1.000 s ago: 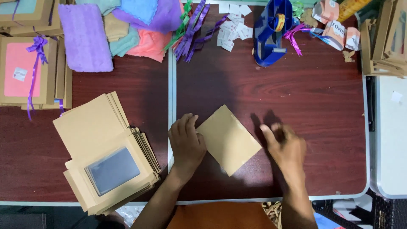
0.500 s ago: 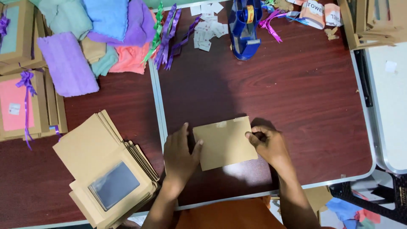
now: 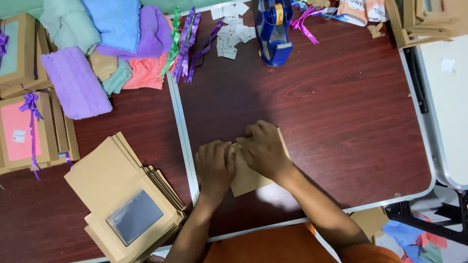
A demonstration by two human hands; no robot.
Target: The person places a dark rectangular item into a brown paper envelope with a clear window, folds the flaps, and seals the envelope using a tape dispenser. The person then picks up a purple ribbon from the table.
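A flat brown cardboard piece (image 3: 246, 181) lies on the dark wooden table (image 3: 341, 122) near its front edge. My left hand (image 3: 214, 163) presses down on the card's left side, fingers curled. My right hand (image 3: 263, 148) lies over the card's top and middle, fingers bent onto it beside the left hand. Both hands cover most of the card; only its lower part and right edge show.
A stack of flat brown window boxes (image 3: 122, 199) lies front left. Folded towels (image 3: 97, 44) and ribbons (image 3: 185, 44) sit at the back left, a blue tape dispenser (image 3: 274, 31) and small white labels (image 3: 226, 34) at the back. Finished ribboned boxes (image 3: 22, 131) stand far left.
The card has turned square to me and my right hand has moved from its right corner onto its top, close beside the left hand. The view has shifted left.
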